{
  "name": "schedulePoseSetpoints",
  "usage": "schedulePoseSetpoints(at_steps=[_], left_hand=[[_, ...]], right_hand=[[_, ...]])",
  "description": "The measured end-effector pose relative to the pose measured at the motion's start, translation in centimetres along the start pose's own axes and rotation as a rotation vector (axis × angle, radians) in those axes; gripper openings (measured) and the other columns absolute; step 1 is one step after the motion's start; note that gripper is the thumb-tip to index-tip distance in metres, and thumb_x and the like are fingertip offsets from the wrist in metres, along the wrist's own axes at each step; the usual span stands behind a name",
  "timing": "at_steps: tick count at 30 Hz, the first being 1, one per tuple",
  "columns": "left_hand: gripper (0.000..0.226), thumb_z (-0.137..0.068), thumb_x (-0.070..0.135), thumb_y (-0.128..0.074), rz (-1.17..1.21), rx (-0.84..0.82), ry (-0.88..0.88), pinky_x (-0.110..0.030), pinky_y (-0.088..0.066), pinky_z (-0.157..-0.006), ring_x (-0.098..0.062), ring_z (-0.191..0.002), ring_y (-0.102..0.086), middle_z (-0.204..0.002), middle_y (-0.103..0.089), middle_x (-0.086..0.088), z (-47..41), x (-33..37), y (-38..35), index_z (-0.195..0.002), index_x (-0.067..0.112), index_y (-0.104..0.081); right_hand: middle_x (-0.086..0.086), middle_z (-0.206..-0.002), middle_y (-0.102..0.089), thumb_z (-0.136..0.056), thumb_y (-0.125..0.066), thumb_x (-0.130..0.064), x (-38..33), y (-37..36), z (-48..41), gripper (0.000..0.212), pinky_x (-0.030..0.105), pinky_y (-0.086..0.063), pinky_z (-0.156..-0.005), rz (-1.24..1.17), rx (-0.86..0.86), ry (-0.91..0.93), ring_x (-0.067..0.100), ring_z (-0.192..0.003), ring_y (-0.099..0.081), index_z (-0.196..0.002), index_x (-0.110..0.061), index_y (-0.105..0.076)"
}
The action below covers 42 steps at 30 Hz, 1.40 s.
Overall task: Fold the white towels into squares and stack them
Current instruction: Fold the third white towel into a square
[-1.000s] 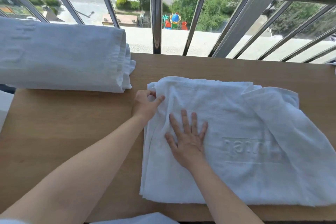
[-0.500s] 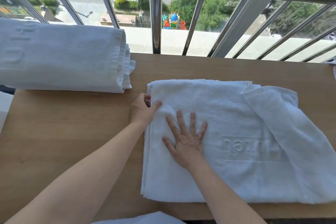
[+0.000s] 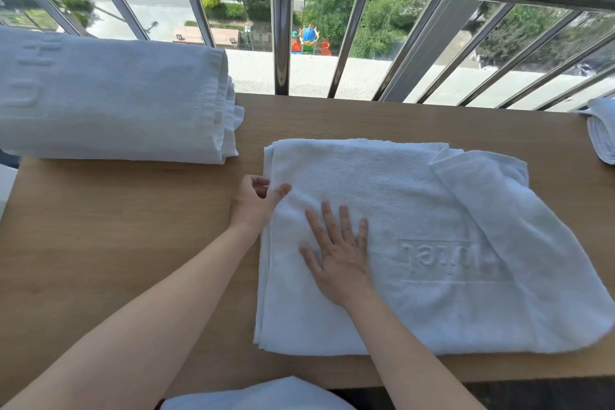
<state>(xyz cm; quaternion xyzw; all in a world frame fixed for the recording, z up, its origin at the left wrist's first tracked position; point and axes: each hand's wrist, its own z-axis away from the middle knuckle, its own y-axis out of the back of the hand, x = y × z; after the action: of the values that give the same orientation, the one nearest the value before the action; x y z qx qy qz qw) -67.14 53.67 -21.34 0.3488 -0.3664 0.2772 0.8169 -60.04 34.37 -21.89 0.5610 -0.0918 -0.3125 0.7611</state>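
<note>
Flat on the towel (image 3: 399,183), my right hand (image 3: 342,263) lies palm down with its fingers straight and spread, pressing the cloth near its left side. My left hand (image 3: 254,206) is at the towel's left edge, toward the far corner; the thumb lies on top of the cloth and the fingers are curled in at the edge, so it pinches the edge between them.

This towel is white and lies folded over on the wooden table (image 3: 116,243) in front of me, several layers showing along its left edge. Its right end is rumpled, with a loose flap lying slantwise across the top. Raised lettering (image 3: 446,256) shows on the cloth to the right of my right hand.

At the far left of the table sits a stack of folded towels (image 3: 109,100), well apart from the one under my hands. Part of another white towel (image 3: 602,136) shows at the table's far right. A metal railing (image 3: 281,27) runs along the far side of the table.
</note>
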Motion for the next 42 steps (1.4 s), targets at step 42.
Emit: schedulePoseSetpoints(at_steps=[42], left_hand=[[0.038,-0.084,0.052,-0.075,0.012,-0.052,0.052,-0.03,-0.053,-0.061,-0.019,-0.081,-0.072,-0.088,-0.076,0.002,15.6,-11.3,2.4,-0.091,0.015,-0.07]], right_hand=[[-0.01,-0.157,0.039,-0.101,-0.007,-0.059,2.0,-2.8,7.4,0.062,0.05,0.026,-0.116,-0.028,-0.059,-0.097,0.018,-0.147,0.035,-0.143,-0.042,0.035]])
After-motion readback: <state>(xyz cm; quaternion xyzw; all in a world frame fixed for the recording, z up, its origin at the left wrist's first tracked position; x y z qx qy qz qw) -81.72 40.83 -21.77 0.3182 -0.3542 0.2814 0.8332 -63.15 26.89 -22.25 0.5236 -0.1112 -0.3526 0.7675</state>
